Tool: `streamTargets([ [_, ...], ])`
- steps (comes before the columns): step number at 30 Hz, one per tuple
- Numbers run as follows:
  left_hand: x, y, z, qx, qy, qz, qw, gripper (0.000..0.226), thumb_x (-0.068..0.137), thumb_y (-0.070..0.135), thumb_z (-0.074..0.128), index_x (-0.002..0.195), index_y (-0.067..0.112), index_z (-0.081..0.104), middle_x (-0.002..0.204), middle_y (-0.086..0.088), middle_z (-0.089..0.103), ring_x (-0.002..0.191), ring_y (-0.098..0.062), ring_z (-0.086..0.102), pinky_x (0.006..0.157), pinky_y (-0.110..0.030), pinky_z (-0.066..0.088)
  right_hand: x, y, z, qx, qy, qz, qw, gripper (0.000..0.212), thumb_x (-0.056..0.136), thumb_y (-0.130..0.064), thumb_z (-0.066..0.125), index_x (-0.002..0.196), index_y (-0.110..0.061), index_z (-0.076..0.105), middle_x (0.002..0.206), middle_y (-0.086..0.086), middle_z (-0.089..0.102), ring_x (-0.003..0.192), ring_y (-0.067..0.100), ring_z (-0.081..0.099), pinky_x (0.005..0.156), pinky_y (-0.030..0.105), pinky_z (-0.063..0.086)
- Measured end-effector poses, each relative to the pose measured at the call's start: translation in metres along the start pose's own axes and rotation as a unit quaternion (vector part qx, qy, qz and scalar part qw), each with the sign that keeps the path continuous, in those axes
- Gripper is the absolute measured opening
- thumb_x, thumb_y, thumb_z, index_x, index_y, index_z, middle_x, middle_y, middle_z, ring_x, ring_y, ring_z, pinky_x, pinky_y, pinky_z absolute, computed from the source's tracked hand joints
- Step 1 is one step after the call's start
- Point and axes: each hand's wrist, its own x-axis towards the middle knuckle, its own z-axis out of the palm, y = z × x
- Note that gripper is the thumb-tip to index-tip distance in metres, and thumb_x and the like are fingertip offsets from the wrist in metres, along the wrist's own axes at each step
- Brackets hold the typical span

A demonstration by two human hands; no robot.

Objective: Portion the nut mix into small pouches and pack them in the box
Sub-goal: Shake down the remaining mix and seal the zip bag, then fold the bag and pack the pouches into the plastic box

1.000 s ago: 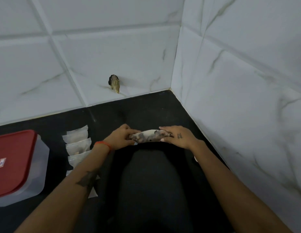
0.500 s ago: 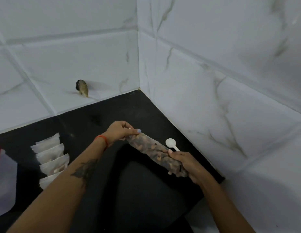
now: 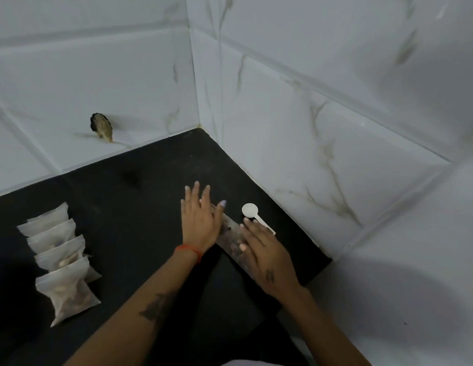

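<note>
A second ago I had the bag (image 3: pixel 231 240) of nut mix lifted between both hands; now it lies flat on the black counter (image 3: pixel 140 207), running from about 11 o'clock to 5 o'clock just in front of me. My left hand (image 3: pixel 199 220) rests over its far end with fingers straight and spread, gripping nothing. My right hand (image 3: pixel 267 256) lies across the near end, fingers extended and pressing lightly, also not curled round it. The white scoop (image 3: pixel 252 213) sits just beside the bag at 1 o'clock, its handle passing under my right fingertips; whether they touch it I cannot tell. Four filled pouches (image 3: pixel 61 262) lie in a row well off at 9 o'clock. The box has slid out of view to the left as my head turned. I judge the bag is set down so I can open it and take the scoop for the next portion.
</note>
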Motion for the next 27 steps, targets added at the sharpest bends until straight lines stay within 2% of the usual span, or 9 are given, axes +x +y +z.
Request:
streamTargets([
  [3,-0.02,-0.001,0.014,0.007,-0.05,0.045,0.998,0.087,0.086,0.064,0.011,0.15,0.006,0.019,0.16,-0.011,0.008,0.146,-0.022,-0.01,0.118,-0.035,-0.007,-0.005,0.0,0.01,0.013,-0.089,-0.033,0.995,0.051,0.104,-0.033,0.023,0.136,-0.003,0.048,0.141,0.008,0.049,0.137,0.02,0.036,0.116,0.025,0.02],
  [6,-0.02,-0.009,0.02,0.013,-0.065,0.062,0.996,0.095,0.082,0.072,0.002,0.15,0.007,0.013,0.16,-0.008,0.002,0.142,-0.015,-0.017,0.117,-0.031,-0.012,-0.009,0.001,0.011,0.008,-0.122,-0.029,0.992,0.053,0.104,-0.035,0.019,0.139,-0.004,0.043,0.143,0.008,0.047,0.138,0.017,0.033,0.115,0.026,0.022],
  [9,-0.018,-0.01,0.022,0.034,-0.09,0.066,0.993,0.101,0.078,0.076,-0.005,0.151,0.009,0.012,0.16,-0.006,0.002,0.142,-0.013,-0.015,0.116,-0.029,-0.014,-0.008,0.003,0.012,0.039,-0.128,-0.013,0.991,0.056,0.103,-0.038,0.018,0.138,-0.003,0.044,0.143,0.009,0.048,0.137,0.016,0.035,0.113,0.027,0.026],
  [12,-0.016,-0.006,0.017,0.036,-0.112,0.055,0.992,0.085,0.087,0.066,0.01,0.151,0.011,0.016,0.161,-0.005,0.005,0.147,-0.017,-0.009,0.115,-0.029,-0.012,-0.007,0.003,0.01,0.069,-0.158,-0.003,0.985,0.059,0.102,-0.043,0.019,0.14,-0.005,0.042,0.145,0.008,0.045,0.138,0.012,0.033,0.114,0.029,0.028],
  [15,-0.016,-0.009,0.005,0.001,-0.11,0.057,0.992,0.061,0.098,0.047,0.038,0.149,0.014,0.027,0.16,-0.005,0.014,0.148,-0.02,-0.001,0.118,-0.033,-0.004,0.001,-0.003,0.001,0.121,-0.185,0.047,0.974,0.06,0.095,-0.048,0.029,0.139,-0.011,0.046,0.144,0.004,0.047,0.135,0.009,0.035,0.11,0.013,0.019],
  [18,-0.022,-0.012,-0.015,-0.072,-0.047,0.044,0.995,0.053,0.096,0.033,0.051,0.144,0.015,0.038,0.156,-0.005,0.026,0.147,-0.022,0.011,0.119,-0.033,0.012,0.021,-0.019,-0.007,0.191,-0.129,0.089,0.969,0.04,0.093,-0.033,0.049,0.127,-0.016,0.059,0.124,-0.001,0.063,0.115,0.005,0.054,0.097,0.007,0.034],
  [20,-0.026,-0.015,-0.031,-0.116,-0.017,0.024,0.993,0.051,0.094,0.031,0.056,0.141,0.015,0.042,0.153,-0.005,0.031,0.146,-0.022,0.017,0.116,-0.031,0.017,0.037,-0.033,-0.008,0.247,-0.14,0.112,0.952,0.034,0.093,-0.03,0.053,0.125,-0.022,0.062,0.117,-0.007,0.066,0.109,0.0,0.058,0.094,0.015,0.044],
  [23,-0.031,-0.028,-0.063,-0.128,0.031,0.013,0.991,0.051,0.092,0.03,0.06,0.138,0.015,0.046,0.15,-0.006,0.038,0.142,-0.021,0.027,0.116,-0.031,0.022,0.06,-0.059,-0.001,0.311,-0.15,0.147,0.927,0.03,0.092,-0.03,0.058,0.121,-0.026,0.064,0.117,-0.011,0.066,0.109,0.0,0.059,0.096,0.02,0.046],
  [27,-0.044,-0.061,-0.128,-0.12,0.11,0.005,0.987,0.052,0.089,0.034,0.063,0.135,0.014,0.049,0.146,-0.006,0.043,0.137,-0.017,0.035,0.113,-0.025,0.024,0.092,-0.114,0.013,0.355,-0.136,0.167,0.91,0.033,0.091,-0.028,0.061,0.123,-0.022,0.062,0.114,-0.013,0.063,0.102,-0.004,0.059,0.084,0.004,0.042],
])
